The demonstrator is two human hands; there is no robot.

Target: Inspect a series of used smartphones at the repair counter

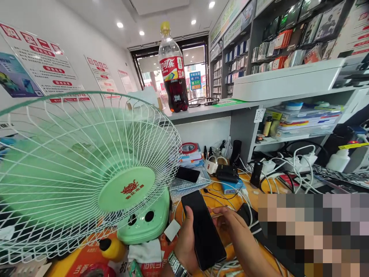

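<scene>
A smartphone with a dark screen is tilted upright above the desk. My left hand, with a metal-band watch on its wrist, grips it from the left, thumb along the near edge of the screen. My right hand is beside the phone's right edge, its fingers loosely bent and apart, pointing at the phone. Nothing shows in them, and whether the fingertips touch the edge is unclear. Left of my hands stands a green electric fan with a wire cage. A second dark phone lies on bubble wrap behind.
A cola bottle stands on the shelf ledge ahead. White cables tangle across the orange desk. A blue box, a black case and a yellow bottle are nearby. A blurred-out area covers the lower right.
</scene>
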